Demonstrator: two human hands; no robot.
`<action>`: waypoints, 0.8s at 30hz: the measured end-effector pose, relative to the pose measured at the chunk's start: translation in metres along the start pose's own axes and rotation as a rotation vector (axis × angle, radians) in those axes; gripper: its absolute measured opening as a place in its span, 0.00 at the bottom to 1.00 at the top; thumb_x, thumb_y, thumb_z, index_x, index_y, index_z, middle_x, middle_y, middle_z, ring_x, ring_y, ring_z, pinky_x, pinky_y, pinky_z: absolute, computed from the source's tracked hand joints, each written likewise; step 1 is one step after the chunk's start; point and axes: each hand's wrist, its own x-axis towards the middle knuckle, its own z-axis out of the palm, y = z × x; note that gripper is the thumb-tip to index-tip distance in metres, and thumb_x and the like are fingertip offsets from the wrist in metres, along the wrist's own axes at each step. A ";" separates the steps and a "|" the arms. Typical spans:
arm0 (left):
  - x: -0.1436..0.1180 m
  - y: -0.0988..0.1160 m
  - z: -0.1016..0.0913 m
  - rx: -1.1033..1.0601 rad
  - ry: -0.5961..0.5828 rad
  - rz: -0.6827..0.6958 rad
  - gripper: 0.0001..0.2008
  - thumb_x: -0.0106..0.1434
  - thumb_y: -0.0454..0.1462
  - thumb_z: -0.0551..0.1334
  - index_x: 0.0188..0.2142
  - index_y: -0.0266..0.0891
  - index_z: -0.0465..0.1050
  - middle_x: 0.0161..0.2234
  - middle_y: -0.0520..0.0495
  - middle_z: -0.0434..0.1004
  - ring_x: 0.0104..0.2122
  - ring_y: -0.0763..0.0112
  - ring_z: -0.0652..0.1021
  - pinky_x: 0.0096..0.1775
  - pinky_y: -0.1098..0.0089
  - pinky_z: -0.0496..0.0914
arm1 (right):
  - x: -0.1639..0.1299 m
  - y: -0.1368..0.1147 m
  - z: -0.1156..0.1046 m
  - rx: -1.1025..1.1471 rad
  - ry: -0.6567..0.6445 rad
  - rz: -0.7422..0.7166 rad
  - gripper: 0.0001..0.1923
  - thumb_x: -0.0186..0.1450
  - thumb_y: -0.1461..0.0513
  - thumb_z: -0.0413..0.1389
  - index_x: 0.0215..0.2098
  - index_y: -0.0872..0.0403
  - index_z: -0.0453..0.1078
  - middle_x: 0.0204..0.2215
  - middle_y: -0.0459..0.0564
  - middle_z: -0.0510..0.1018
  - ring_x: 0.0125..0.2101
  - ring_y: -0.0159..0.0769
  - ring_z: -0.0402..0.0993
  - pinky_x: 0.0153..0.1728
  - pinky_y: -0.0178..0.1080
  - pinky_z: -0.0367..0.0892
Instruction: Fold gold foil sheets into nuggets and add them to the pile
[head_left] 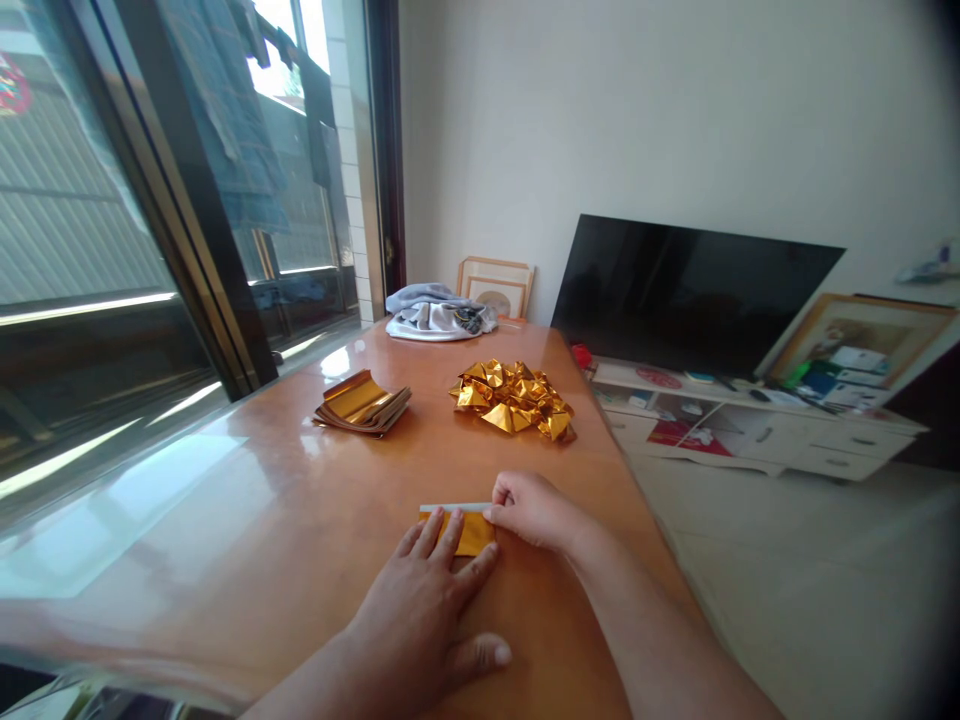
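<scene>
A sheet of gold foil paper (472, 538), folded over with a pale strip showing along its far edge, lies flat on the wooden table (315, 520). My left hand (431, 590) rests on it with the fingers spread, pressing it down. At its far right corner, my right hand (529, 508) has its fingers curled in and pinches the paper's edge between thumb and forefinger. Beyond the hands, to the left, sits a stack of gold foil sheets (364, 400). A heap of folded gold foil pieces (514, 398) lies to the right of that stack.
Bundled grey cloth (435, 312) lies at the table's far end, before a leaning picture frame (517, 275). Past the right table edge are a low white cabinet (750, 425) and a large television (690, 295). A sliding glass door (217, 200) runs along the left.
</scene>
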 end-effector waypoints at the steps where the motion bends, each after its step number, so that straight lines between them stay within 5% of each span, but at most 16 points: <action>1: 0.000 0.001 0.000 0.000 0.000 -0.003 0.46 0.59 0.69 0.51 0.70 0.49 0.57 0.70 0.30 0.54 0.68 0.31 0.54 0.63 0.33 0.54 | 0.000 0.000 0.000 0.012 0.003 -0.001 0.04 0.59 0.61 0.63 0.31 0.53 0.74 0.28 0.44 0.79 0.27 0.31 0.69 0.26 0.32 0.56; 10: 0.000 -0.003 0.006 0.014 0.066 0.030 0.46 0.59 0.68 0.53 0.69 0.49 0.60 0.69 0.30 0.56 0.68 0.30 0.56 0.63 0.33 0.55 | -0.003 -0.014 -0.011 0.304 0.119 -0.061 0.07 0.63 0.59 0.57 0.30 0.54 0.69 0.26 0.43 0.76 0.29 0.31 0.70 0.28 0.32 0.62; 14: 0.000 -0.005 0.009 0.030 0.077 0.067 0.46 0.59 0.68 0.54 0.70 0.50 0.55 0.70 0.34 0.54 0.69 0.33 0.55 0.64 0.35 0.53 | -0.002 -0.021 0.002 0.575 -0.075 -0.060 0.03 0.64 0.61 0.54 0.34 0.53 0.69 0.26 0.43 0.76 0.25 0.30 0.72 0.27 0.31 0.66; 18: -0.001 -0.005 0.012 0.031 0.110 0.054 0.47 0.59 0.68 0.54 0.71 0.49 0.55 0.70 0.33 0.55 0.68 0.34 0.56 0.64 0.36 0.55 | 0.001 -0.016 0.015 0.568 -0.136 0.052 0.04 0.61 0.66 0.55 0.35 0.53 0.68 0.25 0.43 0.76 0.24 0.30 0.72 0.28 0.32 0.68; 24: -0.003 -0.009 0.016 0.026 0.134 0.072 0.44 0.62 0.66 0.53 0.71 0.49 0.53 0.71 0.35 0.54 0.68 0.36 0.57 0.65 0.37 0.53 | -0.004 -0.013 0.007 0.438 -0.177 -0.030 0.10 0.59 0.68 0.56 0.38 0.52 0.70 0.31 0.44 0.77 0.30 0.31 0.72 0.30 0.31 0.66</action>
